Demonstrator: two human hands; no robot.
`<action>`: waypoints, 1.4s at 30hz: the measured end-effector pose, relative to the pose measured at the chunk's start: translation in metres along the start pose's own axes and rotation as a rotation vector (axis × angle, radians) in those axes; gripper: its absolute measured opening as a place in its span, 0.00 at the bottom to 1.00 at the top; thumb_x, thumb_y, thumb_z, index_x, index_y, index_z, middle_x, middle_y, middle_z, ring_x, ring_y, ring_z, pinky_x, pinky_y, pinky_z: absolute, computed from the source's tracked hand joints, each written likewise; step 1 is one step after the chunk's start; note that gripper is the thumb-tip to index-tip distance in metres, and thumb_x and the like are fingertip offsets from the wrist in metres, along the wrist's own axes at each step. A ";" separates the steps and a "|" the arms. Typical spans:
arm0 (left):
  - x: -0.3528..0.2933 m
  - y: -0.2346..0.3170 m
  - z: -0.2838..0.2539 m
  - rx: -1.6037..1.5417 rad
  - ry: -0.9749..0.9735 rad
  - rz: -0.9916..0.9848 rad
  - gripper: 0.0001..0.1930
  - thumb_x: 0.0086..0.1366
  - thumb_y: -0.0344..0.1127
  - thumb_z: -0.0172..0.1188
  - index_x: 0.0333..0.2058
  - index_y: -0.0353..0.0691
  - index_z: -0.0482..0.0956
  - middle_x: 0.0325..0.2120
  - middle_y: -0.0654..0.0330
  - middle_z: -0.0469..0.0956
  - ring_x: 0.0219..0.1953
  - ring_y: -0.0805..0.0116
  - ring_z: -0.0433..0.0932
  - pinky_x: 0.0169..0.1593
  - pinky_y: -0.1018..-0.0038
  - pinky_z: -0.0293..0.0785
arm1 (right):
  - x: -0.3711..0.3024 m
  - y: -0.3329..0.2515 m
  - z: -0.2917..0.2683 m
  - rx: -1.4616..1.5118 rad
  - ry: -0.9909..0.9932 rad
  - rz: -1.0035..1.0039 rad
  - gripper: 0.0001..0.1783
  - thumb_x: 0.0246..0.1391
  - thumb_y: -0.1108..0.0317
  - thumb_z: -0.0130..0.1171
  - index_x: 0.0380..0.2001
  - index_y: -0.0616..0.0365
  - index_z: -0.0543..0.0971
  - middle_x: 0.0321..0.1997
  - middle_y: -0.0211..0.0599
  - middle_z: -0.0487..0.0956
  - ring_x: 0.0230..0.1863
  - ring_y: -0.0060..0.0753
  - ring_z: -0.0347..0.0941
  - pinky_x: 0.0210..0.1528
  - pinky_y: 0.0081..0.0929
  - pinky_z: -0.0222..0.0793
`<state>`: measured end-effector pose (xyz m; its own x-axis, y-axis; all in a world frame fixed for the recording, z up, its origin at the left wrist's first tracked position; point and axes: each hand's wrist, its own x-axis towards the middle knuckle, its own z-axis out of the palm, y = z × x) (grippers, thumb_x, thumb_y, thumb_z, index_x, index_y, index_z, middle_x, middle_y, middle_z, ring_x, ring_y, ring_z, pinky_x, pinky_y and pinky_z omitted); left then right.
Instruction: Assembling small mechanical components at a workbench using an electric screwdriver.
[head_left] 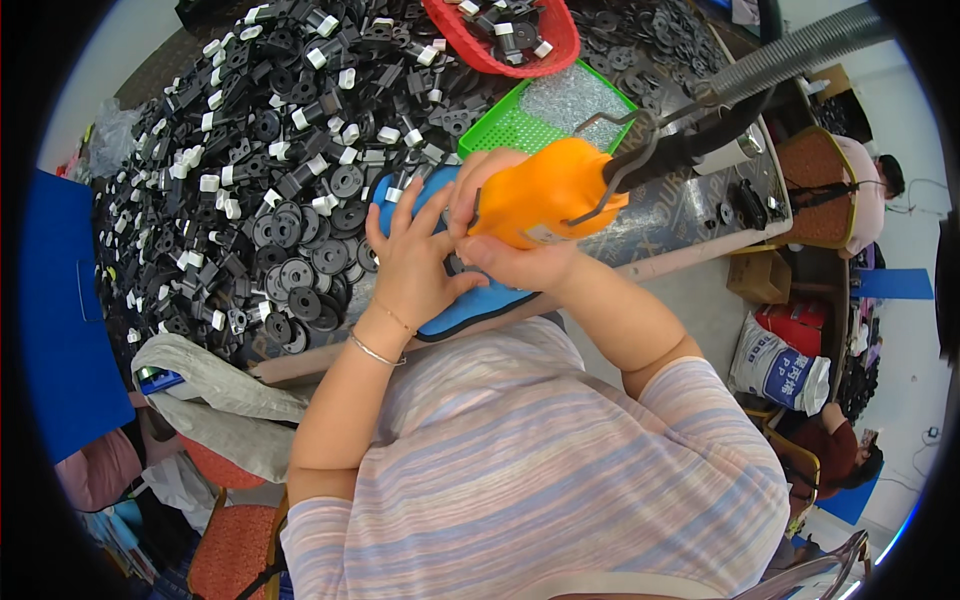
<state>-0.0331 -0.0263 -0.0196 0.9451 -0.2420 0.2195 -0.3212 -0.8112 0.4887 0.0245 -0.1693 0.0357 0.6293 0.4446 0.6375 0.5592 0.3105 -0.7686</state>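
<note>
The right hand [525, 268] is curled around an orange tool [550, 195], fingers on one side and thumb on the other, maybe because a full grip keeps it steady. The tool is tipped over the blue mat [475, 310], near the counter's front edge. A bent metal hook [600, 205] goes around its back end, and a grey coil [795, 55] reaches in from above; together they may take some of its weight.

The left hand [410, 265] is partly open, fingers spread, just beside the right one. It could be steadying something small, but the hands hide that spot, so nobody can tell. The mat probably stops things sliding on the counter [690, 212].

A green basket [485, 138] of shiny little bits [575, 105] sits just past the hands, likely for easy reaching. Black pieces with white ends [290, 110] and black discs [330, 255] lie to the left, close by.
</note>
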 end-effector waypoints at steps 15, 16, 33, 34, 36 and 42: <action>-0.002 0.006 -0.010 -0.019 -0.016 0.013 0.22 0.35 0.49 0.73 0.31 0.47 0.85 0.59 0.64 0.63 0.66 0.55 0.48 0.62 0.42 0.31 | 0.022 -0.035 -0.050 0.226 0.108 -0.020 0.16 0.50 0.67 0.59 0.37 0.64 0.67 0.34 0.44 0.70 0.25 0.28 0.70 0.29 0.23 0.70; -0.001 0.007 -0.010 -0.006 -0.005 0.017 0.22 0.35 0.49 0.73 0.32 0.47 0.85 0.59 0.64 0.63 0.66 0.55 0.49 0.62 0.42 0.31 | 0.017 -0.030 -0.059 0.162 0.173 0.006 0.15 0.50 0.69 0.59 0.37 0.64 0.67 0.34 0.44 0.70 0.26 0.28 0.71 0.30 0.23 0.69; 0.003 0.009 -0.012 -0.009 -0.070 0.011 0.25 0.37 0.45 0.72 0.39 0.51 0.82 0.61 0.57 0.59 0.66 0.53 0.48 0.62 0.43 0.31 | -0.002 0.002 -0.074 0.129 0.386 0.079 0.13 0.47 0.78 0.56 0.38 0.65 0.69 0.34 0.44 0.72 0.24 0.29 0.71 0.28 0.24 0.69; 0.003 0.007 -0.012 -0.007 -0.081 0.008 0.25 0.36 0.45 0.73 0.39 0.52 0.82 0.61 0.58 0.59 0.66 0.53 0.47 0.62 0.43 0.31 | -0.002 0.002 -0.074 0.130 0.387 0.080 0.13 0.47 0.78 0.56 0.38 0.65 0.69 0.34 0.44 0.72 0.24 0.29 0.71 0.28 0.24 0.69; 0.004 0.006 -0.012 -0.016 -0.091 0.009 0.26 0.35 0.44 0.73 0.39 0.52 0.82 0.62 0.58 0.59 0.66 0.54 0.47 0.62 0.43 0.31 | -0.002 0.000 -0.074 0.140 0.384 0.080 0.13 0.47 0.77 0.56 0.37 0.65 0.69 0.34 0.44 0.72 0.24 0.29 0.70 0.28 0.24 0.69; 0.004 0.005 -0.014 -0.054 -0.151 -0.016 0.26 0.33 0.41 0.74 0.38 0.52 0.83 0.62 0.60 0.58 0.67 0.55 0.47 0.63 0.43 0.31 | -0.003 0.005 -0.076 0.144 0.378 0.088 0.12 0.47 0.77 0.56 0.36 0.65 0.69 0.33 0.43 0.72 0.24 0.28 0.70 0.28 0.24 0.69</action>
<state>-0.0322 -0.0238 -0.0043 0.9471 -0.3099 0.0835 -0.3048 -0.7866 0.5369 0.0664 -0.2329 0.0340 0.8402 0.1436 0.5229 0.4300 0.4110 -0.8038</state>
